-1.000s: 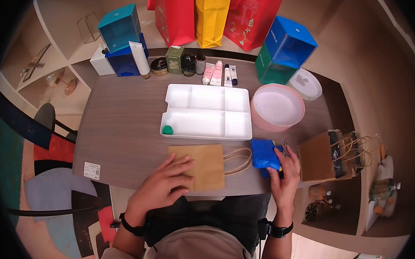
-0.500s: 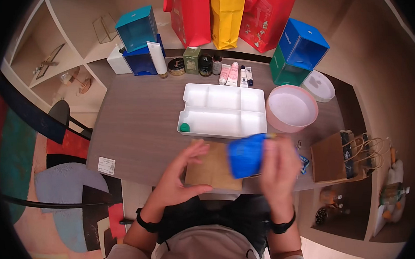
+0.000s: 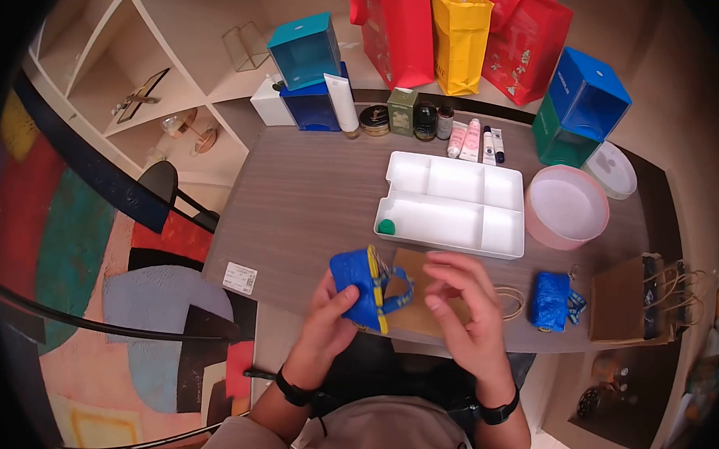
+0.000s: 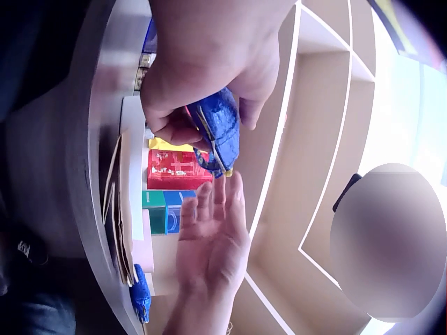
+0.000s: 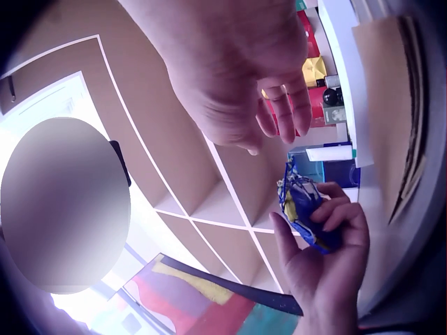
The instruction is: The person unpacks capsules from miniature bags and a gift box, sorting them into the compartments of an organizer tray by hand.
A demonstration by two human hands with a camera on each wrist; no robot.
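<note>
— Blue folded tarp pouch with yellow trim (image 3: 361,287): where is it?

— Lifted off the bench (image 3: 294,212), held above its near edge in the left hand (image 3: 331,317), whose fingers and thumb curl round it. A second ago a blue pouch lay at the right side of the bench under the right hand, and the left hand rested flat on the flat brown paper bag (image 3: 421,298).

— So it has changed hands?

— A blue pouch has come across to the left hand, yes. The right hand (image 3: 458,300) has let go and hovers just beside it, fingers relaxed and spread, holding nothing. The left wrist view shows the same: pouch (image 4: 218,129) pinched above, the open palm (image 4: 213,241) below it.

— And the blue thing on the right?

— A second blue folded pouch (image 3: 551,300) lies on the bench near the standing brown paper bags (image 3: 631,300), well apart from both hands.

— What does that mean for the work?

— I judge the pouch is now up for handling, perhaps unfolding. The white divided tray (image 3: 453,203) holds only a small green cap (image 3: 386,226).
</note>
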